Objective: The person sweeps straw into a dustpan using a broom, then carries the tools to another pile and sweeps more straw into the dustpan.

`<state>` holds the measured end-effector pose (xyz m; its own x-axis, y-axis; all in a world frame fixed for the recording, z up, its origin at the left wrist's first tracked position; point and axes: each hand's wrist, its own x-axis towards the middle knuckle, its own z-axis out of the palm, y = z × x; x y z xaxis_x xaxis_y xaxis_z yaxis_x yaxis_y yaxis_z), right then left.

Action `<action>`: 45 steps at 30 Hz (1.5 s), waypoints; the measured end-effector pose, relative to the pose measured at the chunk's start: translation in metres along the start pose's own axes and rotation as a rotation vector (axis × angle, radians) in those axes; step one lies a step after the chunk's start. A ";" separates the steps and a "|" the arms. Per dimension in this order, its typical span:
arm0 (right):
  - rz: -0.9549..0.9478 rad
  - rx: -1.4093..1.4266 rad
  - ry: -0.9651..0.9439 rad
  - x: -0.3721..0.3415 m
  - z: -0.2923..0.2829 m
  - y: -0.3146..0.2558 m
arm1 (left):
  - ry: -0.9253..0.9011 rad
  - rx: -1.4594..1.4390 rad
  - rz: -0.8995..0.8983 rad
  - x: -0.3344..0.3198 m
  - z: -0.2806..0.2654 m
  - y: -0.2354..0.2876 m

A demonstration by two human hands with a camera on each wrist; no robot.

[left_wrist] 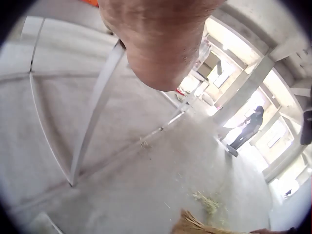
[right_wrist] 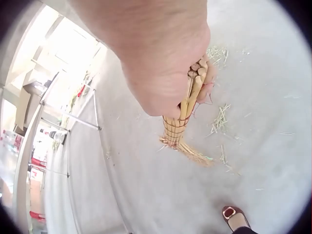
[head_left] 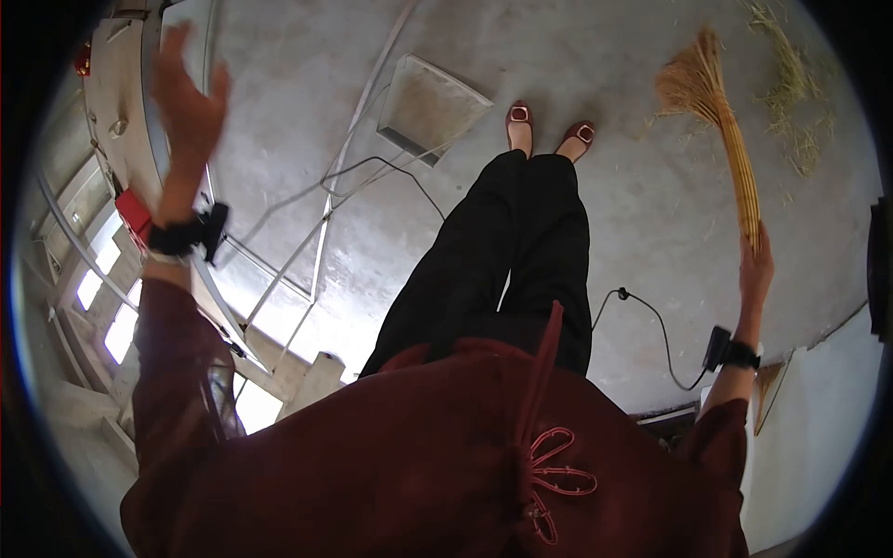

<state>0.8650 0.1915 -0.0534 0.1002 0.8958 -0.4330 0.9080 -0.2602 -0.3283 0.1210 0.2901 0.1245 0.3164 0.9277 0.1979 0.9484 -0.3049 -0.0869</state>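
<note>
My right hand (head_left: 758, 265) grips the bound handle end of a straw broom (head_left: 739, 167), out at the right in the head view. The broom's fanned bristles (head_left: 693, 86) point away from me over the floor. In the right wrist view the fingers wrap round the cut stalk ends (right_wrist: 197, 73), and red binding shows below the hand. My left hand (head_left: 191, 107) is raised at the far left with fingers spread and nothing in them, overlapping the edge of a table (head_left: 126, 112). The left wrist view shows mostly the heel of that hand (left_wrist: 161, 48).
Loose straw (head_left: 795, 98) lies on the concrete floor beyond the broom. A shallow grey tray-like piece (head_left: 433, 102) lies ahead of my shoes (head_left: 521, 116). Thin metal legs (head_left: 321, 251) and a dark cable (head_left: 391, 166) are on my left. Another person (left_wrist: 249, 126) stands far off.
</note>
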 end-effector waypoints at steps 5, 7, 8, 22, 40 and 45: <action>0.472 0.426 -0.032 -0.089 0.038 0.019 | -0.543 -0.523 -0.616 -0.135 -0.009 0.125; 0.487 0.434 -0.081 -0.133 0.055 0.028 | -0.609 -0.533 -1.168 -0.219 0.008 0.137; 0.480 0.229 -0.079 -0.155 0.067 0.032 | -0.569 -0.568 -1.443 -0.261 0.026 0.132; 1.339 1.628 -0.266 -0.141 0.115 -0.065 | -0.608 -0.449 -1.918 -0.313 0.164 0.087; 1.268 1.157 0.076 -0.230 0.052 0.012 | -0.428 -0.376 -0.958 -0.120 0.144 0.144; 1.446 1.535 0.100 -0.243 0.137 0.088 | -0.645 -0.617 -0.909 -0.036 0.141 0.172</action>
<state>0.8647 -0.0983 -0.0923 0.3188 -0.1669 -0.9330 -0.7911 -0.5889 -0.1650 0.2695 0.2344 -0.0357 -0.3528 0.7373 -0.5762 0.7244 0.6050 0.3306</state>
